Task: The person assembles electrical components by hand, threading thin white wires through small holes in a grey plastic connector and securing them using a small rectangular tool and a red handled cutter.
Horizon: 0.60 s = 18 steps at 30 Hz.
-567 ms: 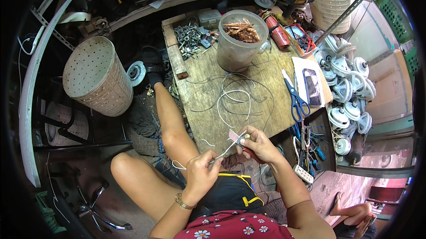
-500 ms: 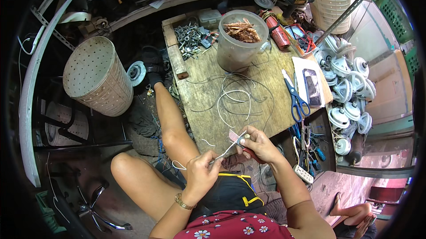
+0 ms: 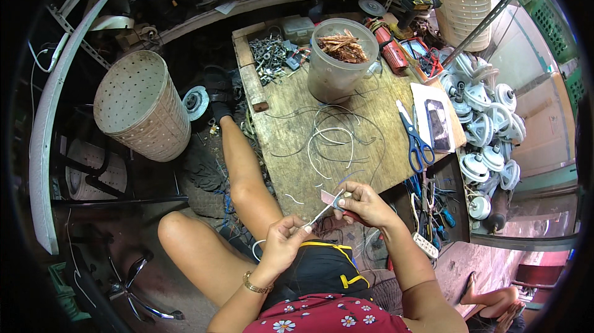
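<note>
In my left hand (image 3: 283, 243) is a white wire (image 3: 319, 216), pinched between thumb and fingers; its tail loops out left of the hand. My right hand (image 3: 364, 204) is closed round a red-handled knife (image 3: 354, 215) whose short, broad blade (image 3: 329, 197) meets the wire. The thumb presses the wire near the blade. Both hands are over my lap, by the near edge of a wooden table (image 3: 288, 166). On that table lie a loose coil of white wire (image 3: 351, 147), thin dark strands, and a short white scrap (image 3: 295, 199).
A clear plastic tub (image 3: 334, 79) of copper strands stands on the table. Scissors (image 3: 416, 144) and a phone (image 3: 437, 124) lie at its right, near a heap of white pulley-like wheels (image 3: 479, 129). Screws (image 3: 269, 60) are piled at far left. A perforated basket (image 3: 145, 107) stands left.
The wire between my hands has been drawn slightly longer, with my right hand a little further right. A bluish strip now shows beyond the blade. The whole view has shifted slightly.
</note>
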### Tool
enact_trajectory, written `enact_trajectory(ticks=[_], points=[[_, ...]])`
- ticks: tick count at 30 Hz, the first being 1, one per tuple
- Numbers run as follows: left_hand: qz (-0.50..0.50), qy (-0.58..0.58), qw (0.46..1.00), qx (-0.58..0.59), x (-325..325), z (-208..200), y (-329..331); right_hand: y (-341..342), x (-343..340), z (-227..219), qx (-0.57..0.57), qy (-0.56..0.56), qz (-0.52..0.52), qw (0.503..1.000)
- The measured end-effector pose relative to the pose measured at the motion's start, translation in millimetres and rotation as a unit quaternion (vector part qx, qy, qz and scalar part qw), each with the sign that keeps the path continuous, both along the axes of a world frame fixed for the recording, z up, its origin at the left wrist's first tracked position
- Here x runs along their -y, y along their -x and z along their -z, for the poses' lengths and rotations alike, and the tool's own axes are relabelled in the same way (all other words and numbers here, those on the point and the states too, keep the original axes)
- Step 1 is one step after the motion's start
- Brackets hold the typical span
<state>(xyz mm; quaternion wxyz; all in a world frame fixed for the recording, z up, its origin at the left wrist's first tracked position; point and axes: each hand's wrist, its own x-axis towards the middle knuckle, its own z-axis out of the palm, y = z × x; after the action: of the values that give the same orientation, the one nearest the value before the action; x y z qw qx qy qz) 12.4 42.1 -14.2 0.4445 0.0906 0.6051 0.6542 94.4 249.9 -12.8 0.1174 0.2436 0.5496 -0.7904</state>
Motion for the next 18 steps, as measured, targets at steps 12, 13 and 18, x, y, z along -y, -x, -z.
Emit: enact_trajectory(ticks=[12, 13, 18], points=[[0.159, -0.038, 0.985, 0.048, -35, 10, 10, 6, 6, -11, -0.016, -0.043, -0.021, 0.999], [0.092, -0.062, 0.993, 0.026, -40, 19, 1, 7, 5, -13, -0.012, -0.053, -0.024, 0.998], [-0.017, -0.025, 0.994, -0.106, -40, 39, 0, 3, 3, -14, -0.055, -0.181, -0.106, 0.976]])
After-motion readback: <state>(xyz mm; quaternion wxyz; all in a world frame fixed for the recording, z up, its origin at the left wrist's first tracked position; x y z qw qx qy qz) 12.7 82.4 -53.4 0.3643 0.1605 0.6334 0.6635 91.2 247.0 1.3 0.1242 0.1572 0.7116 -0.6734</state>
